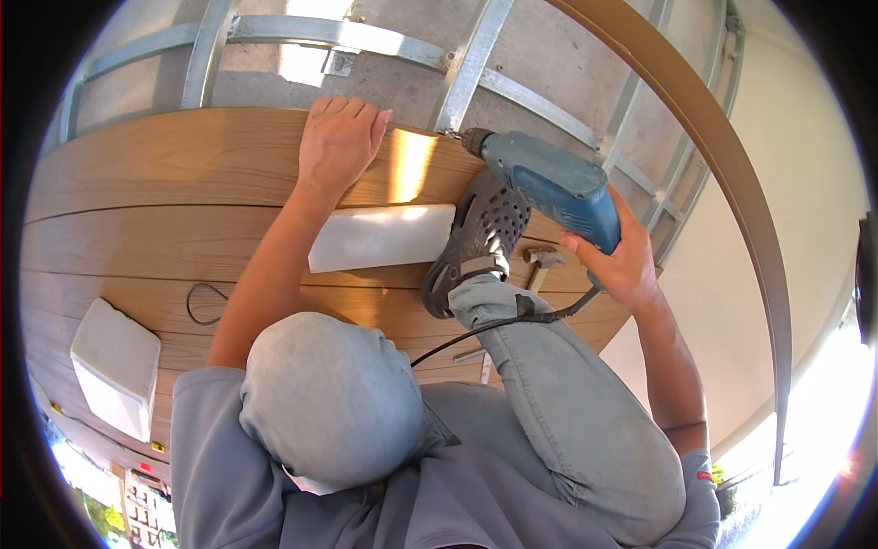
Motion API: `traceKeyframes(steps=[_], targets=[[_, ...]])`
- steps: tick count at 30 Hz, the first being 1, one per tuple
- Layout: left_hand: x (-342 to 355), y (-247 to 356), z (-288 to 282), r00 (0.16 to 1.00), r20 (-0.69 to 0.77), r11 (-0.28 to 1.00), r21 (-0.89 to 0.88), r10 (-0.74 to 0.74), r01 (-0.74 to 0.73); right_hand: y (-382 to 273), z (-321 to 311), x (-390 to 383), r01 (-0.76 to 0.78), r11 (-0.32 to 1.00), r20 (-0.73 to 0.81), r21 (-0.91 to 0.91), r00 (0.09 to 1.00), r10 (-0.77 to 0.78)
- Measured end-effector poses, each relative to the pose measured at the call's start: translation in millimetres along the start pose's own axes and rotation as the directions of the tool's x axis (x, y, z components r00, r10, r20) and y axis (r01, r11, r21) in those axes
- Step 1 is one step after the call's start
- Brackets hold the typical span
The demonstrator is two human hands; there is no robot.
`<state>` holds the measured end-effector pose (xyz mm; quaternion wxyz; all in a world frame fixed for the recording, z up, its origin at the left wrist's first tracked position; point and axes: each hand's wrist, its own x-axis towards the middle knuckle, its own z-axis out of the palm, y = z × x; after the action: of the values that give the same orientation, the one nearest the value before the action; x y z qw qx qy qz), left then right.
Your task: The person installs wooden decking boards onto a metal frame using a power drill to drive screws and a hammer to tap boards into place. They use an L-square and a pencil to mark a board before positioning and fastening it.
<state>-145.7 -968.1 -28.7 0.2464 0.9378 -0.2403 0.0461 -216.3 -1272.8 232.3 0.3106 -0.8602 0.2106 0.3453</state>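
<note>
My right hand (pixel 622 256) is wrapped around the handle of a blue power drill (pixel 553 174). The drill lies almost level, its chuck pointing left. Its bit end meets the far edge of a brown wood-grain plank (pixel 247 151), beside a metal stud (pixel 468 73); whether it touches the plank, the stud or a fastener is too small to tell. My left hand (pixel 340 142) presses on the same plank, left of the drill, with its fingers curled over the far edge. A black cord (pixel 466 344) runs from the drill's handle across my leg.
My grey clog (pixel 485 224) stands on the planks beside a white block (pixel 384 238) and a hammer (pixel 543 260). Another white block (pixel 114 366) lies at left. Beyond the planks is an open metal frame (pixel 338 35). A long brown board (pixel 722 137) curves along the right.
</note>
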Motion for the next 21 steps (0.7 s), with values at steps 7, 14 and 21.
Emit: traceKeyframes(steps=[7, 14, 21], targets=[[-1.8, -0.1, 1.0, 1.000, -0.007, 1.000, 0.011, -0.001, 0.001, -24.7, -7.6, 0.8, 0.113, 0.974, 0.030, -0.194, 0.994, -0.109], [-0.5, -1.0, -1.6, 1.000, 0.005, 1.000, 0.011, -0.007, 0.007, -63.7, -23.0, 18.3, 0.206, 0.931, 0.188, -0.301, 0.970, -0.154], [0.5, -1.7, -3.8, 0.998, 0.054, 0.999, -0.016, -0.040, 0.041, -77.3, -1.2, 10.4, 0.105, 0.971, 0.081, -0.216, 0.993, -0.090]])
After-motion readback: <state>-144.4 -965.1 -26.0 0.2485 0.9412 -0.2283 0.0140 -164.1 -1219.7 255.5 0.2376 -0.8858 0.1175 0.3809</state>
